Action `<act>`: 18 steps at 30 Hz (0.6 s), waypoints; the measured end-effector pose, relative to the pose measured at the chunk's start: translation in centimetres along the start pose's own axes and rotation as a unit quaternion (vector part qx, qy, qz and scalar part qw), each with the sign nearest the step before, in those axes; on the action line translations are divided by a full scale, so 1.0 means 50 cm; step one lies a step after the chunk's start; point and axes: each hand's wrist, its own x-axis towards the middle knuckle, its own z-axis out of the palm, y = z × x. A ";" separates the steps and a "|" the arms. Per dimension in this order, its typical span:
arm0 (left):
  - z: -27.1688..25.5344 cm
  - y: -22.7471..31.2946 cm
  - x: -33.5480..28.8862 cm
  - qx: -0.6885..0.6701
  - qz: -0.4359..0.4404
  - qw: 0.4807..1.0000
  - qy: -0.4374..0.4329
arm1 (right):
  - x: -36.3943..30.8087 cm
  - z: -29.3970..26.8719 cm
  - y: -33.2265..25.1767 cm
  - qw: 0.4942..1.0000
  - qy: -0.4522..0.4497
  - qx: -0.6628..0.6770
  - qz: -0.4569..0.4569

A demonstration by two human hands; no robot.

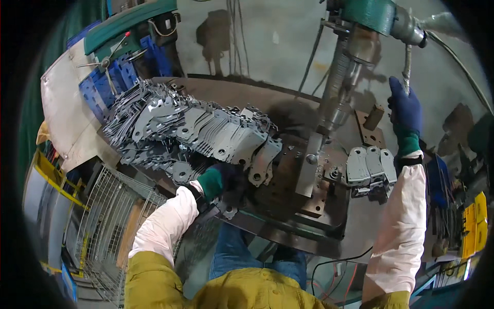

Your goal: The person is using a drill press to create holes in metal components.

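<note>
My right hand (406, 105), in a blue glove with a green cuff, is closed around a metal lever (407, 69) of a green press-like machine (368, 15). My left hand (230, 181), in a dark glove, is low at the front of a heap of grey stamped metal plates (206, 129). Its fingers are lost in shadow and blur; a grey metal piece (226, 210) shows just below it. Under the machine's spindle (337, 113) a flat steel bar (309, 172) lies over a fixture plate (314, 203).
Several stacked metal plates (370, 167) stand right of the fixture, near a block on a steel base (370, 131). A wire basket (110, 221) is at the lower left. Yellow bins (473, 226) are at the far right. Another green machine (128, 26) stands back left.
</note>
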 end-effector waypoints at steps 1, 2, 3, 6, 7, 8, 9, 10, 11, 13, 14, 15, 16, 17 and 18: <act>-0.001 0.019 0.015 0.066 0.018 0.998 0.015 | 0.004 -0.007 0.008 1.000 0.004 -0.009 -0.002; 0.006 0.008 0.014 0.054 -0.010 0.998 0.002 | -0.010 0.000 -0.002 0.999 -0.022 0.041 0.004; 0.025 -0.017 0.020 0.039 -0.028 0.999 -0.012 | -0.012 -0.013 0.005 0.996 -0.043 0.058 -0.051; 0.081 -0.080 0.019 0.064 -0.047 0.997 0.000 | -0.026 -0.033 0.059 0.984 -0.088 0.032 -0.149; 0.090 -0.087 0.024 0.091 -0.030 0.995 0.000 | -0.037 -0.049 0.068 0.986 -0.086 -0.029 -0.142; 0.086 -0.095 0.008 0.126 -0.025 0.992 0.001 | -0.051 -0.055 0.084 0.979 -0.115 -0.091 -0.141; 0.068 -0.088 -0.003 0.170 -0.003 0.985 -0.015 | -0.071 -0.060 0.103 0.962 -0.134 -0.213 -0.102; 0.045 -0.058 -0.004 0.177 -0.009 0.984 -0.036 | -0.097 -0.074 0.127 0.956 -0.199 -0.200 -0.079; 0.023 -0.026 -0.002 0.183 -0.012 0.981 -0.058 | -0.121 -0.089 0.166 0.921 -0.174 -0.315 -0.149; -0.004 -0.002 -0.020 0.132 0.016 0.991 -0.010 | -0.141 -0.109 0.249 0.871 -0.241 -0.416 -0.101; 0.006 -0.023 -0.033 0.116 0.082 0.988 0.066 | -0.152 -0.115 0.278 0.857 -0.231 -0.451 -0.100; 0.010 -0.018 -0.034 0.108 0.099 0.987 0.064 | -0.162 -0.119 0.307 0.841 -0.222 -0.484 -0.097; 0.003 -0.005 -0.035 0.102 0.116 0.986 0.061 | -0.171 -0.122 0.339 0.830 -0.207 -0.512 -0.076; -0.012 0.030 -0.030 0.067 0.089 0.994 0.017 | -0.180 -0.129 0.371 0.817 -0.191 -0.542 -0.052; -0.034 0.066 -0.030 0.037 0.057 0.997 -0.026 | -0.184 -0.135 0.393 0.803 -0.174 -0.568 -0.030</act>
